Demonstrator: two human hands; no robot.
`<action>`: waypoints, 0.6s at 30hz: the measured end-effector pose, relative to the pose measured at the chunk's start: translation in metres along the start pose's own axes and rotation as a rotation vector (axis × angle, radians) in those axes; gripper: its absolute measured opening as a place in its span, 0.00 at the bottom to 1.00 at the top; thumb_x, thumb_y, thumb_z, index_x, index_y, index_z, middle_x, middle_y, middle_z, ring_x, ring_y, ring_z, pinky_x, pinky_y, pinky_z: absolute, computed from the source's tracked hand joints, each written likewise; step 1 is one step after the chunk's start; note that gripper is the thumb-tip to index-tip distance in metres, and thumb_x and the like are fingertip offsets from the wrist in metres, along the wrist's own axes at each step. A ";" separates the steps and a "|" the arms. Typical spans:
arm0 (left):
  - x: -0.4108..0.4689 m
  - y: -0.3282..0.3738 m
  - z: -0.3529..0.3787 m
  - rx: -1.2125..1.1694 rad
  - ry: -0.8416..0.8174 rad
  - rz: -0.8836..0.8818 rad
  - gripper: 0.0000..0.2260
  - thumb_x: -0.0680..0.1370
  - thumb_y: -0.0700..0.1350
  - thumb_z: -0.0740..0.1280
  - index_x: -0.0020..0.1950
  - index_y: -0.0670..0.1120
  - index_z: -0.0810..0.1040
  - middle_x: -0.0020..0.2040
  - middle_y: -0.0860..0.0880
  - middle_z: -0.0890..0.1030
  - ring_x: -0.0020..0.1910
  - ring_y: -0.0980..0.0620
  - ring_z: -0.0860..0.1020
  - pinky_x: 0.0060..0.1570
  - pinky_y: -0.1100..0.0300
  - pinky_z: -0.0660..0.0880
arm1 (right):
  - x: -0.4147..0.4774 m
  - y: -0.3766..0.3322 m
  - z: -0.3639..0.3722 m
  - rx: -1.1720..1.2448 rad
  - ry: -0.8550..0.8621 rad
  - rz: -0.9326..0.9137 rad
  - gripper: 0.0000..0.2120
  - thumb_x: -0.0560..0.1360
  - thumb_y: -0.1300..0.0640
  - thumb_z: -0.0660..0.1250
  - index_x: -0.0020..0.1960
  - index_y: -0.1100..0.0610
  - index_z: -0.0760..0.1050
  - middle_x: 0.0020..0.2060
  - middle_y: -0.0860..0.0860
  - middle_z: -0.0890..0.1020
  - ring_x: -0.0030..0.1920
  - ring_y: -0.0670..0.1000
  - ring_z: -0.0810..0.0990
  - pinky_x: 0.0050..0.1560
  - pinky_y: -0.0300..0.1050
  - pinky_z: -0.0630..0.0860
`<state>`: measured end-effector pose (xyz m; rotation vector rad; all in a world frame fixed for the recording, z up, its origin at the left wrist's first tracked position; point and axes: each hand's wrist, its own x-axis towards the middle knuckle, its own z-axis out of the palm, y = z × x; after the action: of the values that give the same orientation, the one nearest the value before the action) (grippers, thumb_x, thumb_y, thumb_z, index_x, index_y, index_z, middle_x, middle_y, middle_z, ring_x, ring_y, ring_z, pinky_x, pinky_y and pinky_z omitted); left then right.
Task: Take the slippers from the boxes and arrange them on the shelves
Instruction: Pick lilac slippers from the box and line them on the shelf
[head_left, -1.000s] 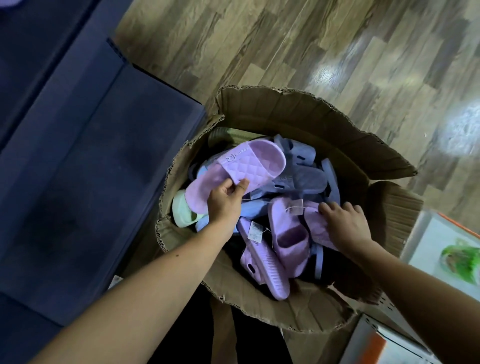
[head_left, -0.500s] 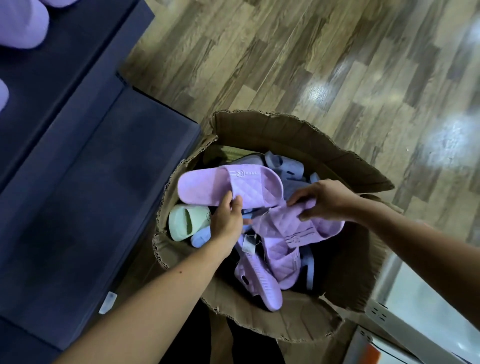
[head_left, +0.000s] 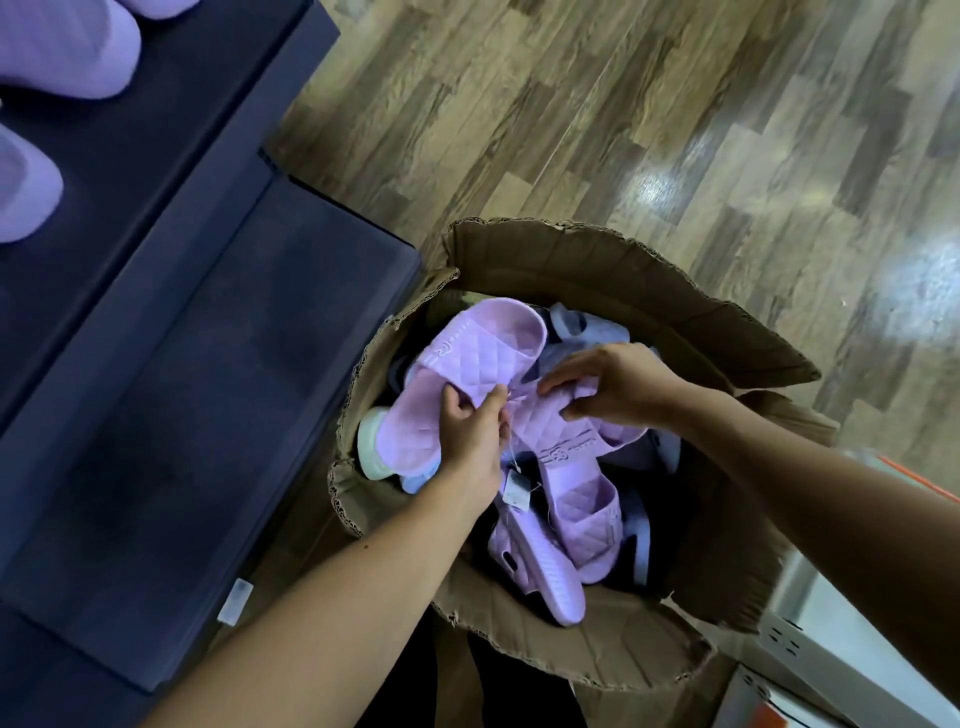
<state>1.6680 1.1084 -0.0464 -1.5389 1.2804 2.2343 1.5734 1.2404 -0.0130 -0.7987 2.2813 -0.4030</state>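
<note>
**Desk:** What's centre frame?

**Photographer:** A person's left hand (head_left: 470, 436) grips a quilted lilac slipper (head_left: 483, 348), fingers (head_left: 451, 410) curled round the sole's edge and thumb on top. It is raised over an open cardboard box (head_left: 571, 244). The right hand (head_left: 618, 384), just right of centre, pinches the rim of a second quilted slipper (head_left: 571, 457) between fingers (head_left: 563, 378) and thumb.

**Desk:** Why both hands, so close together?

**Photographer:** The two slippers meet where the hands do. A thin string with a price tag (head_left: 517, 488) hangs below that spot. My reading is that the pair is tied, so lifting one pulls up its mate, and the right hand guides it free of the pile.

**Desk:** What else is in the box?

**Photographer:** There's a ribbed lilac slipper (head_left: 550, 577) at the lower edge, a pale green slipper (head_left: 374, 441) at the left wall and blue slippers (head_left: 576, 327) toward the top. They are jumbled and overlapping, which could snag the lift.

**Desk:** And where are they headed?

**Photographer:** The dark shelf (head_left: 208, 364) fills the left of the frame, touching the box. Lilac slippers (head_left: 67, 52) sit on its upper tier, top left. The box probably stands against it to keep the carry short.

**Desk:** How far along is the job?

**Photographer:** It looks early to midway. The box holds plenty, and the lower tier shows none.
</note>
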 end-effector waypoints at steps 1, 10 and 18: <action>0.001 0.002 -0.001 0.010 0.004 0.011 0.09 0.77 0.36 0.64 0.44 0.51 0.71 0.35 0.52 0.75 0.27 0.58 0.68 0.34 0.61 0.69 | 0.001 -0.002 -0.004 0.007 -0.019 0.006 0.18 0.68 0.56 0.73 0.57 0.43 0.79 0.54 0.41 0.82 0.57 0.46 0.78 0.53 0.40 0.69; 0.001 0.009 -0.001 -0.041 0.037 0.029 0.20 0.71 0.26 0.65 0.47 0.52 0.72 0.47 0.45 0.79 0.47 0.43 0.79 0.47 0.50 0.77 | 0.000 0.000 0.019 -0.159 0.349 -0.183 0.18 0.65 0.55 0.70 0.54 0.47 0.80 0.52 0.47 0.83 0.54 0.55 0.79 0.50 0.49 0.73; -0.003 0.017 0.005 -0.203 0.127 0.015 0.19 0.72 0.26 0.62 0.44 0.51 0.71 0.47 0.46 0.79 0.42 0.46 0.79 0.42 0.55 0.75 | -0.020 -0.044 0.088 0.115 0.370 0.425 0.47 0.65 0.39 0.66 0.76 0.52 0.48 0.76 0.52 0.52 0.71 0.57 0.54 0.65 0.57 0.58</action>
<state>1.6567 1.1019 -0.0340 -1.7729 1.1277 2.3737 1.6644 1.2137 -0.0453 -0.1752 2.6547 -0.5080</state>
